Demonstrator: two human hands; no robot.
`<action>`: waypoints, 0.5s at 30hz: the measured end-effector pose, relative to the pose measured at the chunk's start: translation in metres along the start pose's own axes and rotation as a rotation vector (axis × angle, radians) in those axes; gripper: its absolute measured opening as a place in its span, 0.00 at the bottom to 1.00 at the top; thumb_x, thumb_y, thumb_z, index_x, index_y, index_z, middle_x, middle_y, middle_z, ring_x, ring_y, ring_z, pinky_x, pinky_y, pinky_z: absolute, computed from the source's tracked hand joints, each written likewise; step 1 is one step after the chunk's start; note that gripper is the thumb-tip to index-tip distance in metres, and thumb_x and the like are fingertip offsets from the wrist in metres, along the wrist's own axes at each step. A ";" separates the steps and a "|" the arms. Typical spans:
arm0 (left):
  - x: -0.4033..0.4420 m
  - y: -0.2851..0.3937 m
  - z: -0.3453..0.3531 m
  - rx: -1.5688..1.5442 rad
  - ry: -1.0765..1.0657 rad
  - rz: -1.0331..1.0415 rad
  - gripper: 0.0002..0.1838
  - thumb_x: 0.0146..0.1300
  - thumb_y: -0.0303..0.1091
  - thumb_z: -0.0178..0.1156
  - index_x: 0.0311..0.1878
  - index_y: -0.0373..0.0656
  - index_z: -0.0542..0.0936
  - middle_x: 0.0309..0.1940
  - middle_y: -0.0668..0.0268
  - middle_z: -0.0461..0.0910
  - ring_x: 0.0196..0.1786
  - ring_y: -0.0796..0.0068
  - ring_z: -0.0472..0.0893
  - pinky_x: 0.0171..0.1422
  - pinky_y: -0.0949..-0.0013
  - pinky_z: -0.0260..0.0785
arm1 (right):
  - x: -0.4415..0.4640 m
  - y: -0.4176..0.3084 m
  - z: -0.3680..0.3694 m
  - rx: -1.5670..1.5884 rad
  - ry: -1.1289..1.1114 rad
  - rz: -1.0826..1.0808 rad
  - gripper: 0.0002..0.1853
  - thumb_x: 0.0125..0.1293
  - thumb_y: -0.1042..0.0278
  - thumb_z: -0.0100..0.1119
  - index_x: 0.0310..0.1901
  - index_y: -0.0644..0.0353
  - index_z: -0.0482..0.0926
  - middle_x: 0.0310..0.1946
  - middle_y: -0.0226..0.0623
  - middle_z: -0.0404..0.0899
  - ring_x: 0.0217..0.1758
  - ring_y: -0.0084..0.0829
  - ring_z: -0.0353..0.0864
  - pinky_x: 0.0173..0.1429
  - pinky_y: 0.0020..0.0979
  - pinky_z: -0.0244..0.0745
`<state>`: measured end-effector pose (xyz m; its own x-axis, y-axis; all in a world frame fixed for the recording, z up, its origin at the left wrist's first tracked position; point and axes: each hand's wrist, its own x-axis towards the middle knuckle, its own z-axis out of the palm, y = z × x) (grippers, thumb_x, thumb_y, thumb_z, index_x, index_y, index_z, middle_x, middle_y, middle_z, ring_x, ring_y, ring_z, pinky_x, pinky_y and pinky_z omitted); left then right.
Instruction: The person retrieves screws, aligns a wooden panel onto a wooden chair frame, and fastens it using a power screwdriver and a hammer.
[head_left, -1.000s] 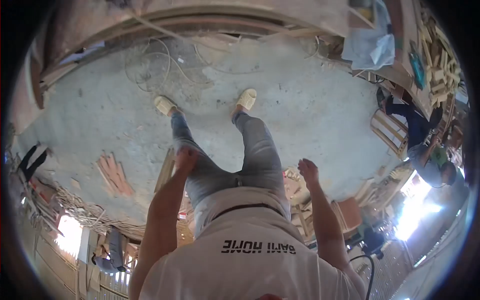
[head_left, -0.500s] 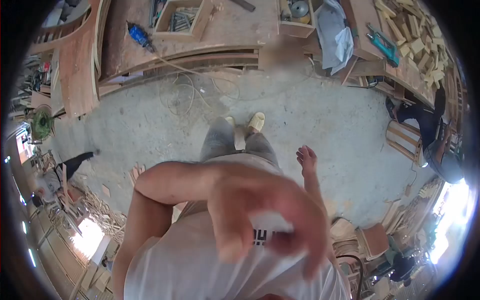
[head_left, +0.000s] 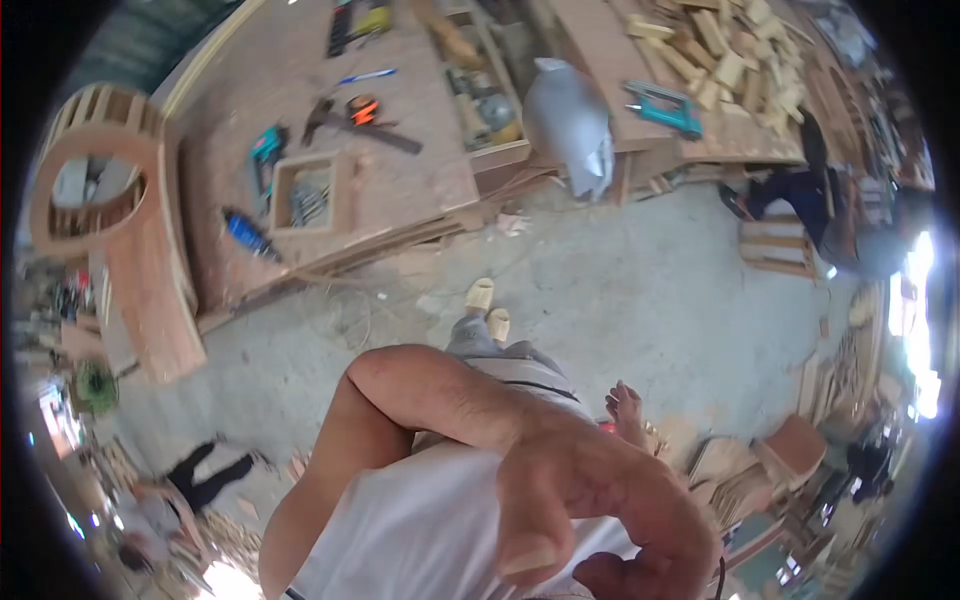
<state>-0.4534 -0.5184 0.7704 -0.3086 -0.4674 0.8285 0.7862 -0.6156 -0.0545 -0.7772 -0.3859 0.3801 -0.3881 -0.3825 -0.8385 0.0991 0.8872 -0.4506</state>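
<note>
My left hand is raised close to the camera in front of my white shirt, with the forearm bent across my body. Its fingers are loosely curled, apart from the thumb, and hold nothing visible. Lower and to the right, my right hand hangs beside my hip with its fingers apart and nothing in them. Neither hand touches the workbench. On it lie a hammer, an orange tape measure, a blue tool, a teal tool and a wooden box of metal pieces.
Wood offcuts and another teal tool lie on the right-hand bench. A curved wooden piece stands at left. One person is beside a wooden frame at right; another person is at lower left.
My left hand has risen from beside my thigh to near the camera. The view has tilted up and turned, bringing more of the workbench into sight. My right hand stays low at my side.
</note>
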 end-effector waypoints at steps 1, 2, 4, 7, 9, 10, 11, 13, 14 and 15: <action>0.007 0.002 -0.010 -0.047 -0.028 -0.025 0.40 0.52 0.69 0.62 0.40 0.32 0.76 0.25 0.68 0.72 0.22 0.79 0.70 0.25 0.74 0.61 | -0.006 -0.011 -0.001 0.022 0.018 -0.038 0.18 0.65 0.57 0.61 0.49 0.62 0.77 0.36 0.33 0.80 0.31 0.24 0.79 0.29 0.22 0.71; 0.022 0.003 -0.030 -0.059 -0.133 -0.028 0.37 0.53 0.67 0.63 0.41 0.34 0.77 0.27 0.67 0.74 0.23 0.78 0.71 0.26 0.74 0.62 | -0.009 -0.017 -0.006 0.045 0.039 -0.067 0.18 0.65 0.58 0.62 0.50 0.62 0.76 0.36 0.33 0.80 0.32 0.24 0.80 0.30 0.22 0.71; 0.042 0.000 -0.066 -0.059 -0.232 -0.196 0.33 0.56 0.62 0.64 0.43 0.36 0.78 0.29 0.67 0.76 0.26 0.77 0.73 0.30 0.74 0.64 | -0.003 -0.005 -0.023 0.126 0.054 -0.093 0.18 0.66 0.60 0.60 0.52 0.62 0.74 0.37 0.33 0.80 0.34 0.24 0.79 0.33 0.23 0.72; 0.049 -0.016 -0.132 0.062 -0.108 -0.717 0.27 0.57 0.55 0.66 0.42 0.36 0.79 0.30 0.68 0.79 0.30 0.76 0.76 0.37 0.73 0.67 | 0.016 0.016 -0.037 0.336 0.066 -0.121 0.13 0.69 0.65 0.57 0.50 0.60 0.74 0.36 0.34 0.78 0.37 0.25 0.77 0.34 0.22 0.71; 0.038 -0.040 -0.185 0.279 0.146 -0.969 0.21 0.58 0.48 0.68 0.41 0.38 0.79 0.31 0.65 0.80 0.34 0.73 0.79 0.41 0.70 0.71 | 0.069 0.098 -0.054 0.346 0.082 -0.163 0.17 0.66 0.60 0.60 0.50 0.62 0.74 0.38 0.35 0.80 0.37 0.23 0.79 0.38 0.26 0.74; 0.028 -0.054 -0.222 0.451 0.216 -1.037 0.19 0.59 0.45 0.67 0.42 0.38 0.80 0.32 0.64 0.81 0.36 0.72 0.80 0.43 0.70 0.72 | 0.032 0.062 -0.051 0.252 0.112 -0.043 0.15 0.66 0.61 0.59 0.48 0.62 0.76 0.38 0.36 0.80 0.37 0.24 0.79 0.40 0.28 0.74; 0.008 -0.065 -0.265 0.651 0.248 -1.140 0.17 0.60 0.44 0.66 0.43 0.39 0.80 0.33 0.63 0.82 0.37 0.72 0.80 0.45 0.69 0.72 | 0.011 0.041 -0.054 0.169 0.121 0.029 0.13 0.66 0.61 0.58 0.46 0.61 0.77 0.38 0.38 0.80 0.37 0.25 0.79 0.42 0.29 0.74; -0.034 -0.069 -0.338 1.210 0.233 -1.368 0.17 0.61 0.44 0.62 0.45 0.40 0.80 0.36 0.61 0.83 0.39 0.73 0.81 0.45 0.68 0.73 | 0.027 0.090 -0.069 0.010 0.064 0.038 0.17 0.67 0.55 0.55 0.44 0.61 0.79 0.37 0.37 0.81 0.39 0.30 0.80 0.42 0.32 0.76; -0.081 -0.068 -0.386 1.363 0.304 -1.471 0.18 0.60 0.46 0.62 0.44 0.41 0.80 0.36 0.60 0.83 0.39 0.70 0.82 0.43 0.67 0.73 | 0.063 0.154 -0.082 -0.072 0.014 -0.022 0.23 0.67 0.47 0.53 0.44 0.63 0.80 0.35 0.36 0.82 0.40 0.35 0.81 0.41 0.34 0.76; -0.103 -0.057 -0.408 1.549 0.385 -1.569 0.19 0.59 0.48 0.63 0.43 0.42 0.81 0.36 0.59 0.83 0.38 0.68 0.82 0.43 0.65 0.73 | 0.064 0.152 -0.092 -0.129 0.013 -0.016 0.21 0.67 0.49 0.54 0.44 0.63 0.79 0.35 0.36 0.82 0.40 0.34 0.80 0.40 0.33 0.76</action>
<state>-0.6845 -0.6944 0.4602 -0.8227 -0.4370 -0.3637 -0.4914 0.2249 0.8414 -0.8710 -0.2522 0.2864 -0.4007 -0.3945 -0.8269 -0.0254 0.9070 -0.4204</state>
